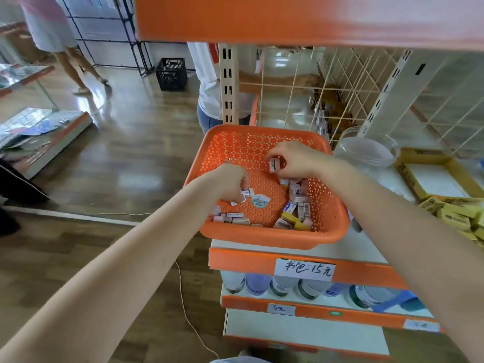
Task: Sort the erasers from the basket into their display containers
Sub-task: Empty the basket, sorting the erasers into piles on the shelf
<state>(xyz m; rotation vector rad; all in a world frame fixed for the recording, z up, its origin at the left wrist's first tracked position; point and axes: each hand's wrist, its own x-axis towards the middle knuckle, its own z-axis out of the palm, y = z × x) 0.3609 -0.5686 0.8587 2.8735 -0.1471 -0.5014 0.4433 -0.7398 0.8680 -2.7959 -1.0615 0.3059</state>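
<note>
As erasers [298, 205] lie loose in the basket [264, 238], the right hand [296, 159] pinches a pink eraser [274, 165]; the left hand [230, 179] grips small erasers [246, 193]. Best: match wrappers first, then carry to the boxes [406, 172] at rt.

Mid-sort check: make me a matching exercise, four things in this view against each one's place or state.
Things: 1 left hand; 2 right hand; 3 clear jar; 4 yellow box.
States: A open, white inside; B pinches a pink eraser; C right of the basket; D grips white erasers low in the basket.
Pairs: 1-D; 2-B; 3-C; 4-A.
</note>
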